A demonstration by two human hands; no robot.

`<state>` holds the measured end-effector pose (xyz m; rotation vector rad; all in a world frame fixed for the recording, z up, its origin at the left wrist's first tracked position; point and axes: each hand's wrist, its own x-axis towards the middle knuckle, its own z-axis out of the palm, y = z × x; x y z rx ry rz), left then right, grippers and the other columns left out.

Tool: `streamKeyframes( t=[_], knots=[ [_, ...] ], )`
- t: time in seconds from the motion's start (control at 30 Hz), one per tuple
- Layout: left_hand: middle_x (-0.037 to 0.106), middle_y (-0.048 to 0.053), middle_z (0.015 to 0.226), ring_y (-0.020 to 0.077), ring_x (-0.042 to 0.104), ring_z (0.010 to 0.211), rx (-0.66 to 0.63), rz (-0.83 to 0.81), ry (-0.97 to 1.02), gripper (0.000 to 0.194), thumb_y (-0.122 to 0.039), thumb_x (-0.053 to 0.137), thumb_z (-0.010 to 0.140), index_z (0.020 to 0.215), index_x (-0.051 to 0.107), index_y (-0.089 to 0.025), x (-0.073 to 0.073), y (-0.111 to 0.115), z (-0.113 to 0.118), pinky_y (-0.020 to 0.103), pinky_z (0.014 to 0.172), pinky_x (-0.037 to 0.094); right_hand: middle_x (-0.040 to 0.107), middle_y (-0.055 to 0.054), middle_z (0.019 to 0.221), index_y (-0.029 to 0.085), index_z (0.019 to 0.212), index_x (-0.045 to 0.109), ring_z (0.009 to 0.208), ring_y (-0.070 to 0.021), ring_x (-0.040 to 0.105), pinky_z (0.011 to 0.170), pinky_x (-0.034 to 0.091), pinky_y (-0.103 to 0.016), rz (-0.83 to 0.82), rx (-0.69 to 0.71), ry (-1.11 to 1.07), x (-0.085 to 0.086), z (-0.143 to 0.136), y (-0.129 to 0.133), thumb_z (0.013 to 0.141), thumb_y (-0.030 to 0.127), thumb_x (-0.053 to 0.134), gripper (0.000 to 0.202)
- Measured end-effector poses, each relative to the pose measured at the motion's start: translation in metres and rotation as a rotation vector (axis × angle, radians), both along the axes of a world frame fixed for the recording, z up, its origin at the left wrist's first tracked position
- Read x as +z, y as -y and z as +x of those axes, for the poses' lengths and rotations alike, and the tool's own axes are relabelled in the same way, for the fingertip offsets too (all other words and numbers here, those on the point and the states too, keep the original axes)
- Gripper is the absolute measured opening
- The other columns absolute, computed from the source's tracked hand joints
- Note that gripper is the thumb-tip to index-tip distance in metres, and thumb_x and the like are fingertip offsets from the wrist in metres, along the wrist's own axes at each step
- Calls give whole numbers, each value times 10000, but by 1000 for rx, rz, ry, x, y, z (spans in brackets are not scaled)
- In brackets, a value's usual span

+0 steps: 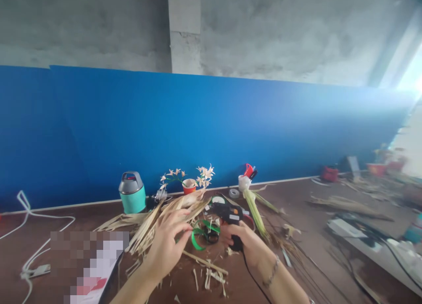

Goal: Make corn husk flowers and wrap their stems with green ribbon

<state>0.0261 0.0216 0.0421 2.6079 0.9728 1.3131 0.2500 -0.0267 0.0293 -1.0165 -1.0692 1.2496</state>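
Observation:
My right hand (239, 238) is wrapped round the handle of a black hot glue gun (232, 214), whose nozzle points left. A black cord runs down from its handle. My left hand (169, 236) is closed in a pinch on a thin green strip (197, 241), which curls out to the right of the fingertips. Part of the strip is hidden behind the fingers. Pale dried corn husks (150, 220) lie spread behind and beside my left hand. Between the hands a dark pair of scissors (212, 238) seems to lie on the brown table (184, 286).
A teal and grey flask (132, 194) stands at the back left. Pale husk flowers (205, 175) rise by an orange pot (189, 187). Further right are a white cup (244, 182) with tools, a tape roll (234, 193), green stalks (255, 214) and a white board (372, 251) with cables.

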Motion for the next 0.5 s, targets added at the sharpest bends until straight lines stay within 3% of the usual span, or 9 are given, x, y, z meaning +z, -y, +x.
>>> streamKeyframes(
  t=[0.07,0.2,0.5],
  knots=[
    [629,87,1187,272,572,1105,-15,55,-52,162,-153,538,834,754,655,-229,0,3,1,465,873,496,399,62,520,169,661,525,460,-86,344,469,290,-240,-49,62,-54,-2,-8,-3,636,241,636,135],
    [612,114,1203,231,604,1042,-80,112,-91,179,-95,478,856,820,611,-208,-4,7,2,424,863,506,395,77,528,154,687,548,454,-63,327,477,276,-220,-149,190,-243,-2,-19,-4,605,227,671,165],
    [566,134,1258,215,591,1094,-167,3,-84,170,-89,439,888,875,572,-195,-14,8,5,364,905,507,380,81,523,155,702,568,449,-59,312,469,280,-208,-169,272,-391,-9,-25,1,602,234,691,176]
  ],
)
